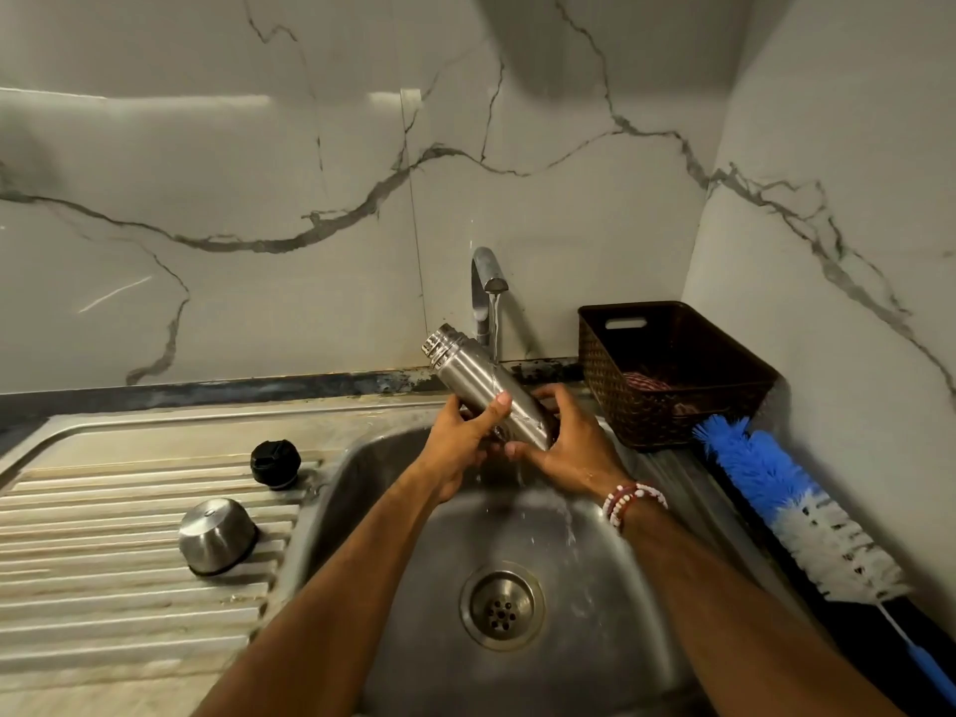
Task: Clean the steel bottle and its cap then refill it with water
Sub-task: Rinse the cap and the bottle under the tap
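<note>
Item: steel bottle (483,385), open-mouthed and tilted with its neck up and to the far left, held over the sink (393,509) so the stream from the running tap (486,282) falls on its outer wall. The left hand (460,437) has its fingers curled round the middle with the thumb across the front, and the right hand (574,442) has its fingers wrapped about the base. Step judged: rinsing the outside, with the black stopper (275,464) and steel cap (217,535) waiting on the draining board (103,587) at left. Next move likely calls for turning the mouth under the stream, or taking the bottle brush (786,499) lying at right.
</note>
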